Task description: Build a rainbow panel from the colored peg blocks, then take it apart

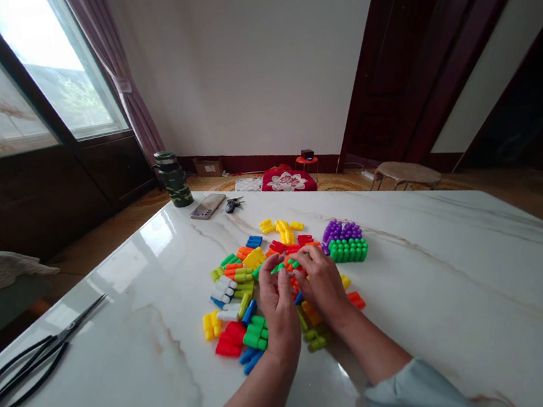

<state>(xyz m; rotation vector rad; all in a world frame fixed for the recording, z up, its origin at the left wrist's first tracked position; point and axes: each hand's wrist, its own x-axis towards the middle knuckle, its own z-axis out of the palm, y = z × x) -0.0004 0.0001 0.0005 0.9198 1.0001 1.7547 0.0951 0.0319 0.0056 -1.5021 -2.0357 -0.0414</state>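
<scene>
Both my hands are together over a loose heap of bright plastic bullet-shaped building blocks. My left hand [279, 307] is curled, thumb up, around a green building block [277, 268] that shows between its fingers. Close beside it, my right hand [322, 284] has its fingertips bent down onto another green building block [294, 263]. Fingers partly hide both pieces. Around the hands lie a red block [231, 339], a green block [256, 333], a yellow block [212, 326] and several others. Right of the heap stand a joined purple row [342, 230] and a joined green row [349, 250].
Large black-handled scissors [36, 361] lie at the left of the white marble-patterned table [135, 384]. At its far edge are a camouflage flask [174, 180], a phone [208, 206] and keys [234, 205]. Beyond stands a stool [406, 173].
</scene>
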